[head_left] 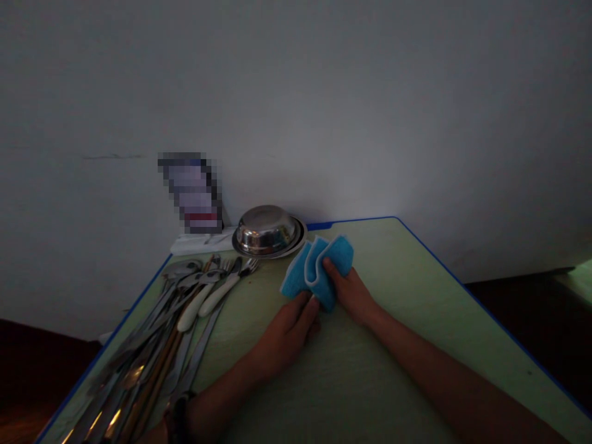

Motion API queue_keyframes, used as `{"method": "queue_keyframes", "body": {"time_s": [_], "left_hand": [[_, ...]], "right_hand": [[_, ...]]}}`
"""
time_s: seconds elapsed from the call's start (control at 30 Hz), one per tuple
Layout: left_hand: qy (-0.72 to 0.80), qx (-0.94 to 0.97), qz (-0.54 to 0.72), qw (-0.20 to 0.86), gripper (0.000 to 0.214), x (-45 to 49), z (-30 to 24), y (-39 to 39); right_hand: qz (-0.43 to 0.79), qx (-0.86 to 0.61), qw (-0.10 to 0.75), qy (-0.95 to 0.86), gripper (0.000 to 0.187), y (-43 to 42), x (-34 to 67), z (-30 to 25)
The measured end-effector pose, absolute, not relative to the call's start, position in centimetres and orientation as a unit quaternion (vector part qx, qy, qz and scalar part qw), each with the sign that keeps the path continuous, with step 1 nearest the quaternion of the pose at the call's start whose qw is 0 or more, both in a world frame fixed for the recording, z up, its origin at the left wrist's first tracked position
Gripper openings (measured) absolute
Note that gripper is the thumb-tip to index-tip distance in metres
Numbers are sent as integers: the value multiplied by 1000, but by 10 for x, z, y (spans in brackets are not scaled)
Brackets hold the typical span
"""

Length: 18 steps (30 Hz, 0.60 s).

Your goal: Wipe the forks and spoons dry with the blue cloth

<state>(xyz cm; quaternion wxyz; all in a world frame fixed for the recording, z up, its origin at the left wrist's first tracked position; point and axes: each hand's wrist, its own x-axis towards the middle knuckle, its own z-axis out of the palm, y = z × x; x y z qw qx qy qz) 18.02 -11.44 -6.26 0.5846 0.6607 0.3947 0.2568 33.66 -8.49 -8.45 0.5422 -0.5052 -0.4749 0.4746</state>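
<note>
A blue cloth (319, 268) with pale edges is folded over on itself above the table. My right hand (349, 293) grips it from the right, thumb pressed on the fold. Just below the cloth, my left hand (289, 330) is closed, its thumb and fingers pinched together at the cloth's lower edge. A small pale tip shows by that thumb; whatever it belongs to is hidden by the hand and cloth. Left of my left hand lies a pile of cutlery (157, 345), with spoons, forks, knives and wooden chopsticks. Two pale-handled pieces (219, 296) lie on its right side.
Upturned stainless steel bowls (268, 231) sit at the table's back edge by the wall. A phone-like device (194, 194), blurred out, leans against the wall above a white packet (198, 242). The pale green table (416, 308) has a blue rim.
</note>
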Motion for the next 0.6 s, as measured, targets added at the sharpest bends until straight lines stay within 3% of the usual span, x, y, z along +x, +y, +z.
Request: {"method": "queue_keyframes", "body": {"time_s": [0.13,0.3,0.43,0.6], "left_hand": [[400,708,235,533,24,178,-62,-116],[405,762,223,454,27,178,-57,-116],[413,737,217,489,27,179,-57,-117],[414,707,224,528,27,179,-61,-118]], "right_hand": [[484,-471,515,-528,38,-88,336,-77],[469,-504,556,-466,36,-86,333,-83],[488,-521,576,-398,44,-83,333,-92],[552,-449,537,-453,39,-82,340,-94]]}}
